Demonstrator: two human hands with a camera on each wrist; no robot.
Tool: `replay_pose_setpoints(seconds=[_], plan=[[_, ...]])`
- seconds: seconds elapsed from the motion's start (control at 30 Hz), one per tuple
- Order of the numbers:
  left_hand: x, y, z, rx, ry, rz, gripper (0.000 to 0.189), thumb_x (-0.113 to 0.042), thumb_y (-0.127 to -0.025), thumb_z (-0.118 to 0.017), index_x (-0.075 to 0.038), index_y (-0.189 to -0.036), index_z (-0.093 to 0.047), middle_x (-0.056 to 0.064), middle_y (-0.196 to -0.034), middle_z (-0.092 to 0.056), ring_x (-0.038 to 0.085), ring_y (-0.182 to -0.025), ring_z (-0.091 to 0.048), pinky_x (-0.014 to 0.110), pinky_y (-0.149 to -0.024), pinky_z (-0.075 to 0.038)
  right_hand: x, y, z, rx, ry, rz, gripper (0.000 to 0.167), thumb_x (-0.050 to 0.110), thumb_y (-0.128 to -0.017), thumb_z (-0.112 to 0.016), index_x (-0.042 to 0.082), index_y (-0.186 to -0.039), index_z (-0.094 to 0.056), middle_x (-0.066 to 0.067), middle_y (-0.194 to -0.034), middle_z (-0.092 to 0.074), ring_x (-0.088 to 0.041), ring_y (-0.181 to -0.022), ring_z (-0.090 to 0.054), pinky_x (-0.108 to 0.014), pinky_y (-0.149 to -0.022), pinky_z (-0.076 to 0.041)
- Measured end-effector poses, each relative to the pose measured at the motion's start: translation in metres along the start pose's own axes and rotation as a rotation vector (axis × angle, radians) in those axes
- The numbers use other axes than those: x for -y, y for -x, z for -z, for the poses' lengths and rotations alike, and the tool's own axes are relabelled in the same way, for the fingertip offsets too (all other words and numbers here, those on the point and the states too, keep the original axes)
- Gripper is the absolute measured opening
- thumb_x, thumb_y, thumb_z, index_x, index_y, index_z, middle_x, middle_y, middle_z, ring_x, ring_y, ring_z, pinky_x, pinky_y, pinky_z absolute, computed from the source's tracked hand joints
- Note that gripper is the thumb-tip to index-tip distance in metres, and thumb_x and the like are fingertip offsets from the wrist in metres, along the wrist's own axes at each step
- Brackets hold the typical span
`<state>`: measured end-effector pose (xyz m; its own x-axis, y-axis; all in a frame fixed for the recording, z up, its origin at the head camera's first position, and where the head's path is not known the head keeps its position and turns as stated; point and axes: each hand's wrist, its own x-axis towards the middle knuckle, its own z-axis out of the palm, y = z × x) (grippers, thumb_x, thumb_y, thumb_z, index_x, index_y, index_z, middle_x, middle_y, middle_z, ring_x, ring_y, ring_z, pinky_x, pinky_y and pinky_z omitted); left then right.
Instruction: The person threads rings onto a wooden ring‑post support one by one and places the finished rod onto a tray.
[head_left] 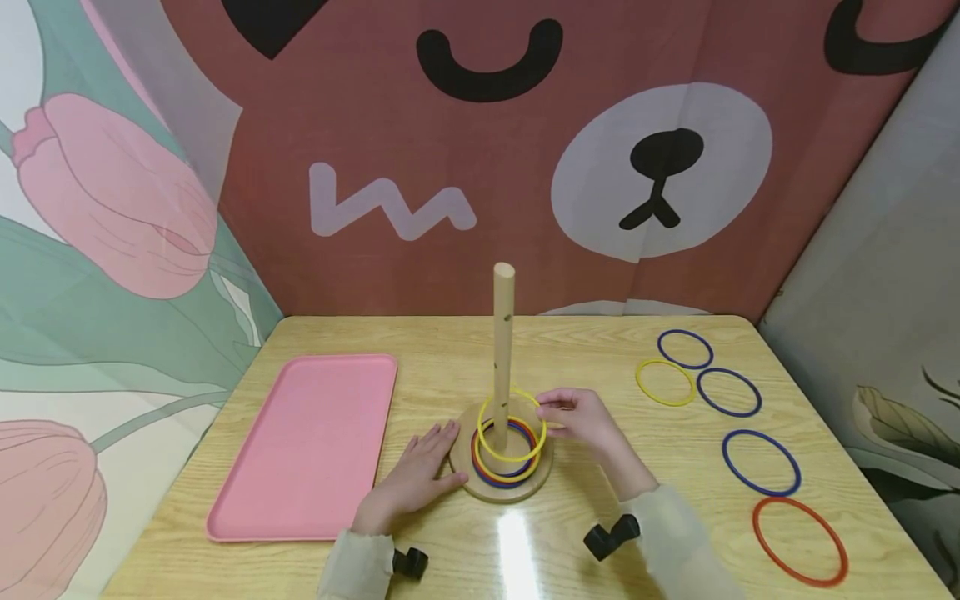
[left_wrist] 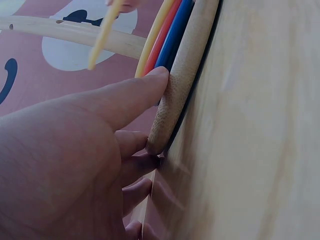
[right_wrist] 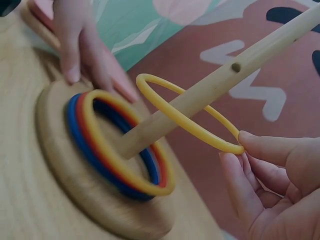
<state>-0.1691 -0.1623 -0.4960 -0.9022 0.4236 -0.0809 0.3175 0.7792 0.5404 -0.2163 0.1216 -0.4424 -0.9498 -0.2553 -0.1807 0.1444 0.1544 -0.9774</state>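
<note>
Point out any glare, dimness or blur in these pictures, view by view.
Head: bright, with a white glare streak on the near part of the tabletop; left wrist: noticeably dimmer, with soft smudges on the tabletop that could be shadow or reflection; right wrist: also dim, the wooden base looking blurrier than the held yellow ring.

No legible text, labels, brands, numbers or signs in any view.
</note>
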Motion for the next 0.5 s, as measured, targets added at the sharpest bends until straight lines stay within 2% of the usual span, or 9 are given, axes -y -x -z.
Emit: replay_pose_setpoints(seconds=[0.23, 0.37, 0.5], plan=[[0.000, 0.000, 0.000, -0.001, -0.009, -0.001, 0.081, -0.047, -0.093, -0.058, -0.004, -0.153, -0.025, 0.016, -0.160, -0.025, 0.038, -0.148, -0.021, 0.062, -0.119, -0.013, -0.019, -0.004, -0.003, 0.022, 0.011, -0.039, 0.031, 0.002, -0.091, -0.064, -0.016, -0.116, -0.059, 0.001, -0.085, -0.063, -0.005, -0.076, -0.061, -0.021, -0.067, -0.059], [-0.001, 0.001, 0.001, -0.001, -0.007, -0.001, 0.080, -0.046, -0.093, -0.059, -0.004, -0.153, -0.025, 0.016, -0.159, -0.025, 0.038, -0.148, -0.021, 0.063, -0.119, -0.013, -0.024, -0.004, -0.007, 0.008, 0.014, -0.056, 0.029, 0.001, -0.090, -0.064, -0.015, -0.114, -0.060, 0.000, -0.085, -0.062, -0.006, -0.075, -0.060, -0.021, -0.066, -0.059], [-0.001, 0.001, 0.000, -0.001, -0.012, 0.000, 0.080, -0.046, -0.093, -0.058, -0.004, -0.153, -0.025, 0.016, -0.159, -0.026, 0.038, -0.148, -0.022, 0.063, -0.119, -0.014, -0.028, -0.005, -0.010, -0.012, 0.061, -0.066, 0.026, 0.000, -0.090, -0.064, -0.014, -0.112, -0.062, -0.002, -0.086, -0.061, -0.006, -0.070, -0.059, -0.021, -0.063, -0.059]])
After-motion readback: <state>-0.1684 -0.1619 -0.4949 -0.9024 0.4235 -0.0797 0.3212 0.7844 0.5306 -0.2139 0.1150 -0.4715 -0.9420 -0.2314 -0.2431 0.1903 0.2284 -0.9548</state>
